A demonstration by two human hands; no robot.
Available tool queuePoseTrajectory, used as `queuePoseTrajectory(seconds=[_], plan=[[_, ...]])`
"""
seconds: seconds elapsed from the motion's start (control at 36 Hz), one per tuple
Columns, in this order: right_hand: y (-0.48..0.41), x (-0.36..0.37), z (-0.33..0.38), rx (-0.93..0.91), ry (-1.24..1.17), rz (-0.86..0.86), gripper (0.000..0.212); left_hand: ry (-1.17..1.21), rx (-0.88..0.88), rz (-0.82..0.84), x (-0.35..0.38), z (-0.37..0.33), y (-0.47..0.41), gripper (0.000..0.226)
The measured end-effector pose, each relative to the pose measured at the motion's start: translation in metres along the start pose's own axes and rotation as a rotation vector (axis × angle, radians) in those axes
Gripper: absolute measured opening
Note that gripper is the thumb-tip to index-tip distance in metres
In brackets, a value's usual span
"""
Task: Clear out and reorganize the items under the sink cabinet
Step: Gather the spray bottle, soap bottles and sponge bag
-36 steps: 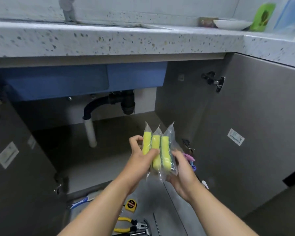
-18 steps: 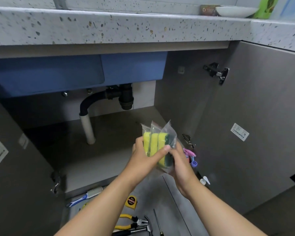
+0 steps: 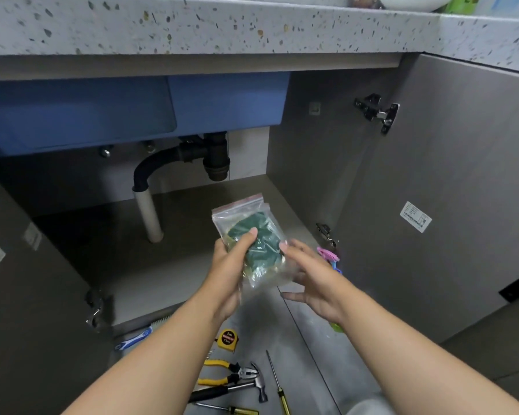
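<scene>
A stack of sponges in clear zip bags [image 3: 256,235] is held in front of the open under-sink cabinet [image 3: 174,265], green scouring side facing me. My left hand [image 3: 231,274] grips the bags from the left, thumb across the front. My right hand [image 3: 309,277] sits just to the right with fingers spread and relaxed, one fingertip touching the bag's edge. The cabinet floor behind shows only the white drain pipe [image 3: 149,217] standing on it.
On the floor by my arms lie a yellow tape measure [image 3: 227,339], yellow pliers [image 3: 222,371], a hammer [image 3: 240,386], screwdrivers [image 3: 277,381] and a blue-handled brush [image 3: 138,336]. Pink and blue items [image 3: 330,257] lie near the right door [image 3: 432,205]. The black trap [image 3: 215,157] hangs under the blue sink.
The bags were turned from their yellow edges to the green face. My right hand let go and opened beside them; my left hand keeps the grip.
</scene>
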State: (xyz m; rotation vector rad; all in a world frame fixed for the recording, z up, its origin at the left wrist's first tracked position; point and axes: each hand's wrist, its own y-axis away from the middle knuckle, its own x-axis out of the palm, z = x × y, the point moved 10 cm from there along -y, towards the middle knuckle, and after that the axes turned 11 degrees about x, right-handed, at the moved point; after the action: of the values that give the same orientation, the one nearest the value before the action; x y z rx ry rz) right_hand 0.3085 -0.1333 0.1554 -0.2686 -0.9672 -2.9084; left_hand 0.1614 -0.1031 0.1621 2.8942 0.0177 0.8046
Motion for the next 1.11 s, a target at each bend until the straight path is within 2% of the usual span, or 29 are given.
queuePoseTrajectory(seconds=[0.06, 0.11, 0.19, 0.28, 0.42, 0.5, 0.61, 0.67, 0.75, 0.78, 0.86, 1.03, 1.11], plan=[[-0.005, 0.002, -0.008, 0.090, -0.033, 0.096, 0.069, 0.090, -0.034, -0.003, 0.003, 0.007, -0.002, 0.057], [-0.011, 0.002, -0.014, 0.104, -0.106, 0.153, 0.069, 0.141, -0.069, -0.023, 0.007, 0.019, -0.004, 0.057], [-0.026, -0.008, -0.018, 0.041, -0.248, 0.111, 0.072, 0.118, -0.093, -0.061, 0.014, 0.042, -0.010, 0.059], [-0.045, -0.024, -0.030, 0.003, -0.343, 0.074, 0.064, 0.035, -0.122, -0.063, 0.019, 0.072, -0.021, 0.061], [-0.084, -0.068, -0.076, 0.036, -0.368, -0.071, 0.044, -0.172, -0.233, -0.082, 0.007, 0.132, -0.040, 0.056], [-0.108, -0.095, -0.110, 0.089, -0.370, -0.149, 0.044, -0.334, -0.362, 0.023, -0.003, 0.176, -0.049, 0.046], [-0.138, -0.129, -0.155, 0.191, -0.373, -0.273, 0.027, -0.601, -0.440, 0.049, -0.041, 0.219, -0.065, 0.079], [-0.153, -0.145, -0.176, 0.249, -0.375, -0.349, 0.022, -0.761, -0.447, 0.053, -0.063, 0.232, -0.075, 0.074], [-0.174, -0.166, -0.203, 0.310, -0.392, -0.442, 0.028, -0.949, -0.465, 0.162, -0.090, 0.250, -0.090, 0.027], [-0.182, -0.169, -0.208, 0.317, -0.400, -0.451, 0.027, -1.011, -0.449, 0.205, -0.097, 0.253, -0.095, 0.019], [-0.207, -0.174, -0.216, 0.315, -0.417, -0.464, 0.024, -1.139, -0.418, 0.294, -0.119, 0.260, -0.103, 0.020], [-0.256, -0.182, -0.231, 0.367, -0.449, -0.588, 0.076, -1.229, -0.482, 0.416, -0.146, 0.264, -0.102, 0.023], [-0.267, -0.188, -0.243, 0.415, -0.449, -0.654, 0.078, -1.303, -0.500, 0.456, -0.153, 0.262, -0.102, 0.027]])
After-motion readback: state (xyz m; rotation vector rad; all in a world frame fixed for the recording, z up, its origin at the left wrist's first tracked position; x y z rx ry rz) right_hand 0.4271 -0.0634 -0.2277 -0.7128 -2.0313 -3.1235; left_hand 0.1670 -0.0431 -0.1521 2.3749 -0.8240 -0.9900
